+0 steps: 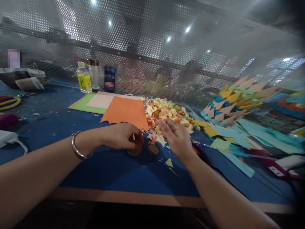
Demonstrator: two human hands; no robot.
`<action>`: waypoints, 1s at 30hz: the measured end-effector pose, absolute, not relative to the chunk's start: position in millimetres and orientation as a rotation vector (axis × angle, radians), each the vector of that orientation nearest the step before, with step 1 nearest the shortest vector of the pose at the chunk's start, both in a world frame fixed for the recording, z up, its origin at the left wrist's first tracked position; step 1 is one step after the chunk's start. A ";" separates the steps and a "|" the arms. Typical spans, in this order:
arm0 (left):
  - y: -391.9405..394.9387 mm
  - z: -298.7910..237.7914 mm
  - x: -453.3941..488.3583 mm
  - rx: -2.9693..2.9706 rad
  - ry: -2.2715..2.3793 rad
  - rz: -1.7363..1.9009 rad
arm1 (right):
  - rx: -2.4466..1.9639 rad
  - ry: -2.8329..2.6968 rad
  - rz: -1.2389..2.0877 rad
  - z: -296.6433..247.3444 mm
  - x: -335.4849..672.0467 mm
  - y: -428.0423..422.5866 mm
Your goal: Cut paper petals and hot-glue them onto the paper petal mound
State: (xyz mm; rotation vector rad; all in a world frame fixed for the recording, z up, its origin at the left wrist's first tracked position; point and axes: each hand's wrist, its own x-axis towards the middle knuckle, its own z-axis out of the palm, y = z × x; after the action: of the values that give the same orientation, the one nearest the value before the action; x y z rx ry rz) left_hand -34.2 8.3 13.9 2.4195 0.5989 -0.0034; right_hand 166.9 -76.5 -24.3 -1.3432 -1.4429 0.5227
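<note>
My left hand (122, 136), with a silver bangle on its wrist, curls its fingers down onto a round brown disc (134, 150), partly covered by the fingertips. Just right of it, a second brown disc (153, 149) lies on the blue table. My right hand (176, 136) is closed, thumb and forefinger pinched in front of a heap of small folded paper pieces (170, 111); whatever is in the pinch is too small to make out. Pale paper star shapes (160, 140) lie between the hands. An orange paper sheet (126, 111) with a scalloped near edge lies beyond my left hand.
Green and pink sheets (88, 103), a yellow-labelled bottle (84, 78), a clear jar (94, 74) and a phone (110, 79) stand or lie behind. Yellow-handled scissors (11, 103) are left. Right are spiky paper strips (228, 105), blue paper (240, 162) and a power strip (274, 167).
</note>
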 end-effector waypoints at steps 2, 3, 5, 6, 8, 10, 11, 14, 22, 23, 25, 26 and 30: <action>4.5 17.3 -35.8 2.542 0.614 -0.029 | -1.368 -1.466 0.490 -23.7 166.8 -77.0; 2.9 18.2 -36.6 2.590 0.595 -0.038 | -1.381 -1.475 0.473 -23.5 166.8 -77.1; 0.2 19.2 -38.1 2.663 0.543 -0.055 | -1.402 -1.494 0.444 -23.0 166.6 -77.0; -0.9 19.6 -38.9 2.694 0.531 -0.063 | -1.412 -1.508 0.433 -22.8 166.4 -76.8; -2.1 20.8 -40.6 2.733 0.561 -0.085 | -1.426 -1.540 0.409 -22.3 166.1 -76.5; -1.4 23.1 -43.2 2.733 0.614 -0.083 | -1.438 -1.568 0.384 -21.7 165.5 -76.4; -0.2 24.5 -44.9 2.725 0.634 -0.072 | -1.440 -1.578 0.378 -21.4 165.1 -76.5; 6.4 28.5 -50.7 2.749 0.677 -0.090 | -1.430 -1.595 0.391 -20.7 164.1 -77.0; 12.0 29.8 -50.0 2.798 0.693 -0.145 | -1.422 -1.612 0.381 -19.5 163.1 -79.1; 11.2 29.2 -48.6 2.777 0.655 -0.172 | -1.421 -1.613 0.376 -19.1 163.0 -79.2; 11.9 27.6 -46.4 2.737 0.570 -0.204 | -1.425 -1.615 0.365 -18.4 162.9 -79.4; 14.2 26.4 -45.8 2.727 0.549 -0.183 | -1.430 -1.614 0.360 -18.2 163.0 -79.5; 38.8 18.1 -49.1 2.778 0.816 0.200 | -1.449 -1.603 0.343 -18.9 164.3 -79.8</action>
State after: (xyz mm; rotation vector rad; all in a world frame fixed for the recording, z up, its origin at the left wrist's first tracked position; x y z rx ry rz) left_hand -49.1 38.8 18.1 2.7783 0.8165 0.1998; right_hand 164.3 -79.8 -18.9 -1.4489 -1.6028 0.3426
